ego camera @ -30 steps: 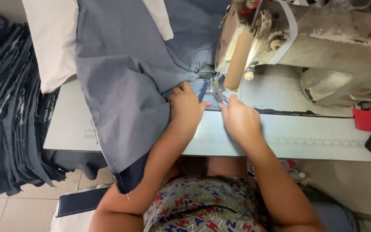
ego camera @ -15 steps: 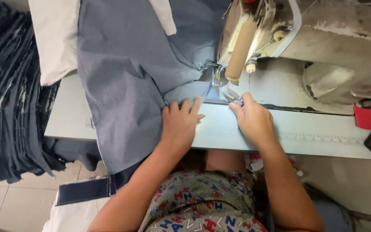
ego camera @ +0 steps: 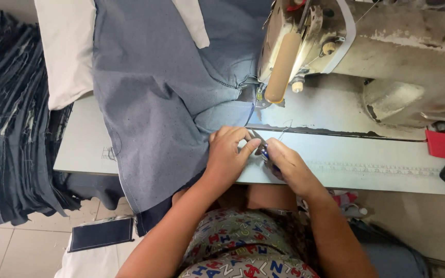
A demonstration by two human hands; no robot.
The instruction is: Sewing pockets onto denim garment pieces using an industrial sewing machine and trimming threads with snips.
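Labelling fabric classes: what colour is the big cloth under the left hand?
Blue-grey denim cloth, plain, with faint dark specks; the head view shows it, left hand on its edge.
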